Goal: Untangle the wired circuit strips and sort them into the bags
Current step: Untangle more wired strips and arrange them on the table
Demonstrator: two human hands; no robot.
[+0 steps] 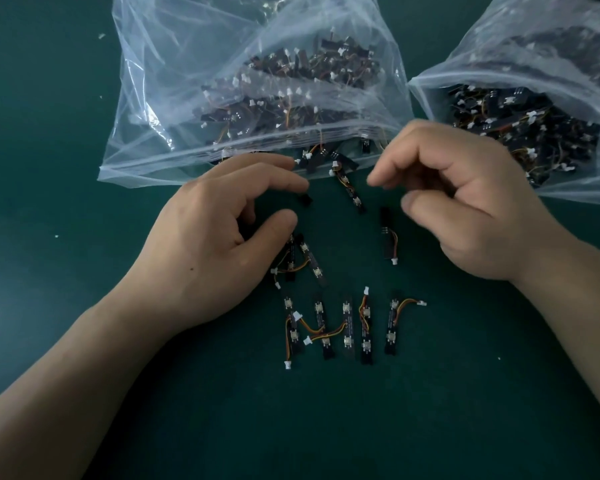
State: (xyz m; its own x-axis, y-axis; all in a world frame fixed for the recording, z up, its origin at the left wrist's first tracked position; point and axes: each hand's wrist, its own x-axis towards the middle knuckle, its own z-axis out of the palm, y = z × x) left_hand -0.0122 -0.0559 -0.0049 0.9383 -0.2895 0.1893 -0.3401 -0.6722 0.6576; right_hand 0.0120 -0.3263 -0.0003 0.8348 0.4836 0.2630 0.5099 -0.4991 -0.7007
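Observation:
Two clear zip bags hold many black circuit strips with wires: one at the back centre [174,109], one at the back right [520,39]. My left hand [215,237] hovers by the centre bag's mouth with its fingers curled, and the end of a black strip [304,199] sticks out from under them. My right hand [471,216] hangs beside it, fingers loosely curled, thumb and forefinger apart with nothing between. A single strip [350,190] lies between the hands, another [388,237] under the right hand. Two wire-tangled strips [309,261] lie below the left thumb.
Several strips [347,327] lie side by side in a row on the dark green mat [326,427], some with crossing wires and white connectors. A few strips [321,157] spill out of the centre bag's mouth. Small white specks dot the mat at the left.

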